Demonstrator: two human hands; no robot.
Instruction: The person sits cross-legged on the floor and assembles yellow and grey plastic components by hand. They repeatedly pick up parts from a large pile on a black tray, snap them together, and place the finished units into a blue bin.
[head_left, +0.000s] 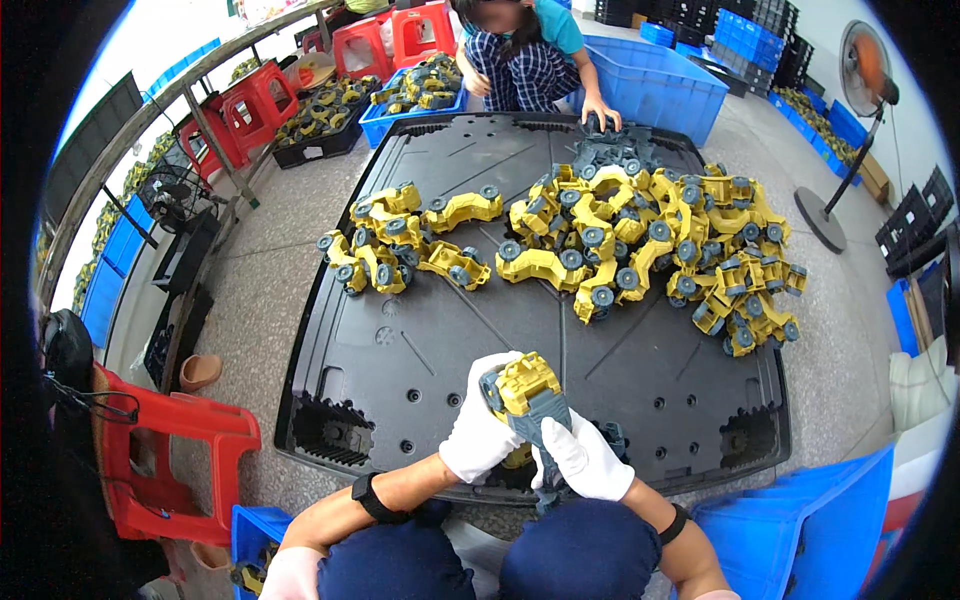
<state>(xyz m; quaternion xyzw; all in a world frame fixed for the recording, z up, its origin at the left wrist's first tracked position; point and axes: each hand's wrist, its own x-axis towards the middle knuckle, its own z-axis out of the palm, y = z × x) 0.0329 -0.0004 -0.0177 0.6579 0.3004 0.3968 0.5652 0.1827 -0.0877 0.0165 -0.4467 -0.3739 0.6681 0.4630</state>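
Yellow toy vehicles (540, 265) lie heaped toward the far edge of the black table (400, 340), with a big blue tub (665, 105) off its far right corner and a blue bin (760, 505) by its near right one. Beyond the far left corner, a blue crate (378, 128) and a black crate (300, 153) brim with more, and a blue box (248, 530) off the near left corner shows some yellow inside. Over the near edge, the left hand (478, 432), white-gloved, is closed round a yellow-and-grey piece (528, 382), the gloved right hand (590, 462) gripping its grey part.

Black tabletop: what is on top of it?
A smaller left pile and a larger right pile of yellow toy vehicles, plus grey parts beyond. The tabletop beneath them is hidden.
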